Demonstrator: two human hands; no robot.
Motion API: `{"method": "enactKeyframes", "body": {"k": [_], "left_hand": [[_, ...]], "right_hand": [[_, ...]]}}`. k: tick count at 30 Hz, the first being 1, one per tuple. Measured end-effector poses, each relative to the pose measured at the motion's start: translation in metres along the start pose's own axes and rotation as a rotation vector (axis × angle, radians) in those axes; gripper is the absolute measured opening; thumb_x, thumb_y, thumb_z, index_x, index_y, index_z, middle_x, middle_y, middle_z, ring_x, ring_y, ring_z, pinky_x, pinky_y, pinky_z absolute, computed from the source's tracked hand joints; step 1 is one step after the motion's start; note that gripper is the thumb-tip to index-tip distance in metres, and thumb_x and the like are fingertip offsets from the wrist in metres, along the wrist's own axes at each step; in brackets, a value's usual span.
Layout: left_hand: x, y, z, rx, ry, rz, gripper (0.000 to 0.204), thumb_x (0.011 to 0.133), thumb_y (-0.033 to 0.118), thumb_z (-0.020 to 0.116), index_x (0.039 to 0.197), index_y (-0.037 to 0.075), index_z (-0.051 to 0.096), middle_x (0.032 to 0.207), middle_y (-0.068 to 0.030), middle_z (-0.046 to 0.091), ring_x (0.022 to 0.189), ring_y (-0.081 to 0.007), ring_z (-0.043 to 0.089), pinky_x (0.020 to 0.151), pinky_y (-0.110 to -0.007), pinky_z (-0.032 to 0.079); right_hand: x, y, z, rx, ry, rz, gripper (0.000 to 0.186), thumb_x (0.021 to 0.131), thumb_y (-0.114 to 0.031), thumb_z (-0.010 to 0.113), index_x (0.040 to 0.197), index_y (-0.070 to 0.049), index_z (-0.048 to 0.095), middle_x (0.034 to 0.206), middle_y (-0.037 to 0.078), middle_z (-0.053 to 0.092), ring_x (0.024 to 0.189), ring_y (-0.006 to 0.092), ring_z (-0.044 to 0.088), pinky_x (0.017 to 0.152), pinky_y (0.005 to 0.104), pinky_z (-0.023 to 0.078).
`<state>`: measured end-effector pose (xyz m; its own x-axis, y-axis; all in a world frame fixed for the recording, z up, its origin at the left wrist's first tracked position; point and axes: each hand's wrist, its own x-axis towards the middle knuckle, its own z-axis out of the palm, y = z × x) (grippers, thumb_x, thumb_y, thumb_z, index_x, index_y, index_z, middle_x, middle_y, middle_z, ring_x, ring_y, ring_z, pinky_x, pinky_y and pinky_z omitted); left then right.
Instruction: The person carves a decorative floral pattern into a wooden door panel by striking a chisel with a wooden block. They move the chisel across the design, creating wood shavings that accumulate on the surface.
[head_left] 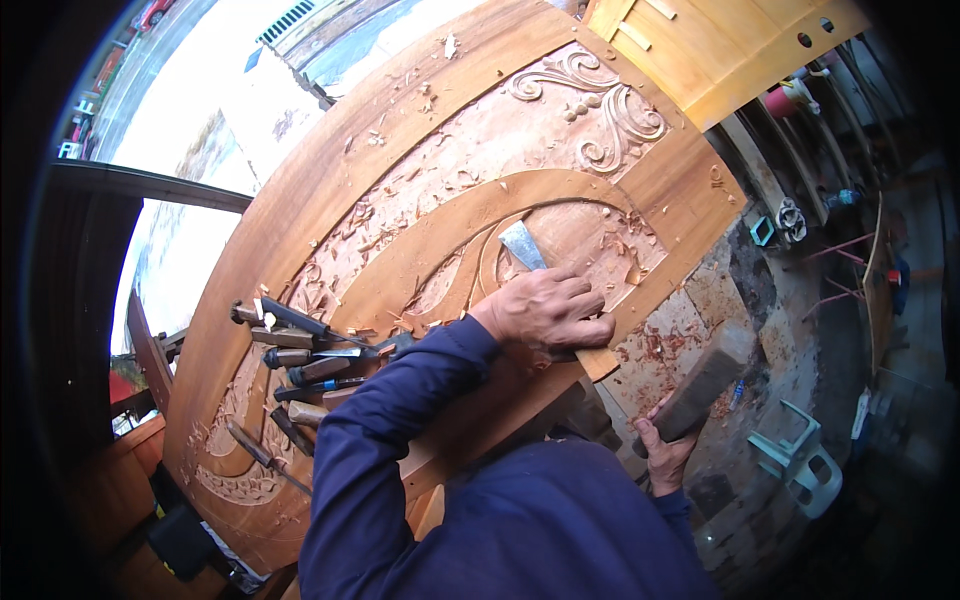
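Observation:
A large carved wooden panel (410, 108) lies at a slant before me, with a scroll-and-leaf relief (610, 110) in its far right corner. My left hand (545, 308) is closed round a chisel (521, 245). Its broad metal blade points away from me onto a smooth rounded area of the carving, and a wooden end sticks out below my fingers. Off the panel's near right edge, my right hand (668, 452) grips a dark wooden mallet (697, 392), held above the floor. My right fingers are partly hidden behind it.
Several carving tools (320, 370) lie bunched on the panel left of my left sleeve. Shavings (365, 220) are scattered over the recessed ground. A pale green plastic stool (800, 458) stands on the littered floor at right. Yellowish boards (720, 45) are at the far right.

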<state>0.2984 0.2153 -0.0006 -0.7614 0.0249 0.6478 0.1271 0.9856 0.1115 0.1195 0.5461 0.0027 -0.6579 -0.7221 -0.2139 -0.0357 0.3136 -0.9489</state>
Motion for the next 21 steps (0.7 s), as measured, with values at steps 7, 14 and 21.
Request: {"method": "enactKeyframes", "body": {"k": [7, 14, 21], "left_hand": [[-0.013, -0.015, -0.01, -0.189, -0.119, 0.121, 0.049, 0.078, 0.044, 0.07, 0.116, 0.015, 0.062, 0.095, -0.0048, 0.061, 0.082, -0.0235, 0.065, 0.069, -0.038, 0.052], [-0.015, -0.022, -0.018, -0.326, -0.087, 0.141, 0.038, 0.084, 0.039, 0.07, 0.111, 0.014, 0.063, 0.089, -0.0048, 0.059, 0.079, -0.0234, 0.064, 0.065, -0.037, 0.049], [-0.017, -0.028, -0.024, -0.447, -0.001, 0.148, 0.028, 0.091, 0.034, 0.071, 0.107, 0.012, 0.064, 0.083, -0.0036, 0.057, 0.07, -0.0223, 0.061, 0.06, -0.037, 0.046]], "right_hand": [[-0.021, 0.003, 0.009, -0.398, -0.008, -0.229, 0.088, 0.074, -0.031, 0.095, 0.14, 0.002, 0.047, 0.128, 0.018, 0.057, 0.114, 0.0332, 0.061, 0.1, 0.0462, 0.051], [-0.001, -0.043, 0.035, -0.509, -0.241, -0.743, 0.085, 0.079, -0.045, 0.091, 0.141, -0.006, 0.049, 0.118, 0.019, 0.064, 0.102, 0.038, 0.069, 0.088, 0.0499, 0.057], [0.014, -0.063, 0.067, -0.46, -0.346, -0.958, 0.076, 0.084, -0.039, 0.089, 0.139, -0.008, 0.047, 0.105, 0.014, 0.066, 0.085, 0.0318, 0.072, 0.072, 0.0435, 0.061]]}}
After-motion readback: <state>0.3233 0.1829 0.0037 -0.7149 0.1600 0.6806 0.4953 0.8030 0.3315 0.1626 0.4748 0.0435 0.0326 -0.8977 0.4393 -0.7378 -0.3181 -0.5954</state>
